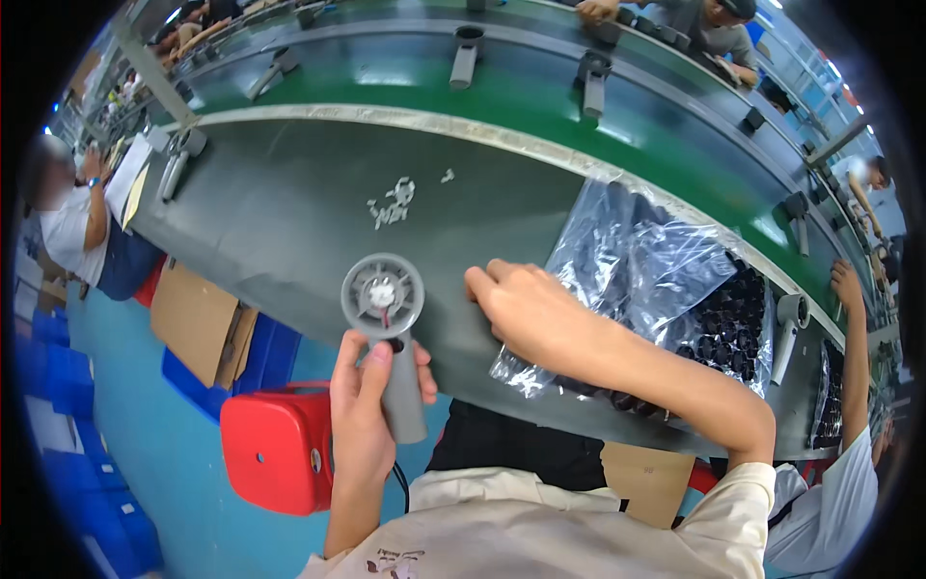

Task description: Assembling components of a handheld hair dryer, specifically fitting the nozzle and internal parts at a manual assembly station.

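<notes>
My left hand (361,410) grips the handle of a grey handheld fan body (406,400), upright over the near table edge. Its round head faces up, with ribs, a pale centre piece and a bit of red wire inside; no blades show. My right hand (526,311) is at the table surface to the right of the fan, fingers curled in; whatever they may pinch is hidden. Beyond the fan lie several small white plastic pieces (394,205). Beside my right hand and under its forearm spreads a clear plastic bag (617,251) with many small black parts (730,333).
Along the far side of the dark table (289,183), behind a pale rail, runs a green conveyor (376,89) carrying grey fan bodies (464,63). Another fan body (789,333) rests right of the bag. A red stool (275,454) stands lower left. People work around the line.
</notes>
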Available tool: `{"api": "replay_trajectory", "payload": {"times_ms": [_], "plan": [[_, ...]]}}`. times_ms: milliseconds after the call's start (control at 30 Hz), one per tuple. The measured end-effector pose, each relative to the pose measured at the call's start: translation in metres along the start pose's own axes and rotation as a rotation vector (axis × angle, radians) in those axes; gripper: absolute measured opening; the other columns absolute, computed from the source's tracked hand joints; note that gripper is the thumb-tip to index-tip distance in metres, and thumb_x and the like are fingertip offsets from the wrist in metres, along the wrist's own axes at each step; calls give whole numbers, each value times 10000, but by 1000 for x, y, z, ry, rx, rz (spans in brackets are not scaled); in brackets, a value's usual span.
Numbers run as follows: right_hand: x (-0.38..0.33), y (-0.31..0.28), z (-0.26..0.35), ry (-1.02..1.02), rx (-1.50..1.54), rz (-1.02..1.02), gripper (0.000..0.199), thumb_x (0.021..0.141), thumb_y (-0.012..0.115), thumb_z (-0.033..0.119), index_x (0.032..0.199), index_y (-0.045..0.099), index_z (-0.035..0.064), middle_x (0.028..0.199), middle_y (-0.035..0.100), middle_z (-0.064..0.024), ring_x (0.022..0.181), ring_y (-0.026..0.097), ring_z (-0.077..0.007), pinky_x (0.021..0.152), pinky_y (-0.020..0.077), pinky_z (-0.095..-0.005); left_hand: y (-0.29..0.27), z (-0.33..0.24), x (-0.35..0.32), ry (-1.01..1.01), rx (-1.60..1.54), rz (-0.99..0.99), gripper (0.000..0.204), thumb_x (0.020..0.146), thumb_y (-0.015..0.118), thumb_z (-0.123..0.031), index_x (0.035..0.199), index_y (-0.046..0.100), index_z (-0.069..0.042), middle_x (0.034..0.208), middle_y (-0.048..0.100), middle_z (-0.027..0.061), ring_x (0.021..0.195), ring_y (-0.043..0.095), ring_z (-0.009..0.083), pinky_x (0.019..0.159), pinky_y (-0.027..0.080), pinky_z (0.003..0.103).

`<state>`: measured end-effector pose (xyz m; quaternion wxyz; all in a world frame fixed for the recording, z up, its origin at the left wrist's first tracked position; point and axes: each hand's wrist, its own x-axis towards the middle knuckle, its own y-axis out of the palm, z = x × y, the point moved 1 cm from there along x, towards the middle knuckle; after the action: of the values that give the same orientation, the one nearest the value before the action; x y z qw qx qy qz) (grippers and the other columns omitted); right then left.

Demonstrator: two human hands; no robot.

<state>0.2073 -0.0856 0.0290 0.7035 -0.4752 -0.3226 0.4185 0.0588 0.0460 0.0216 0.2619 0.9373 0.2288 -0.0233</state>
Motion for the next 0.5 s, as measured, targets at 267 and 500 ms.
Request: {"api": "replay_trajectory", "payload": {"times_ms": [267,500], "plan": [[-18,-65,13,119,738,-264,106,779,556,-70,858,623,-47,875,571,-74,754,571,-130,690,469,-263,22,2,7,-71,-19,71,243,960,488,-206,1091,432,-9,920,600,140,730,604,157,636,503,273],[-25,-59,31,39,862,-383,108,759,619,-100,856,621,-53,878,620,-101,769,579,-127,683,461,-237,34,8,5,-55,65,135,236,964,470,-217,1097,433,-26,907,596,134,725,596,161,614,501,272]]}}
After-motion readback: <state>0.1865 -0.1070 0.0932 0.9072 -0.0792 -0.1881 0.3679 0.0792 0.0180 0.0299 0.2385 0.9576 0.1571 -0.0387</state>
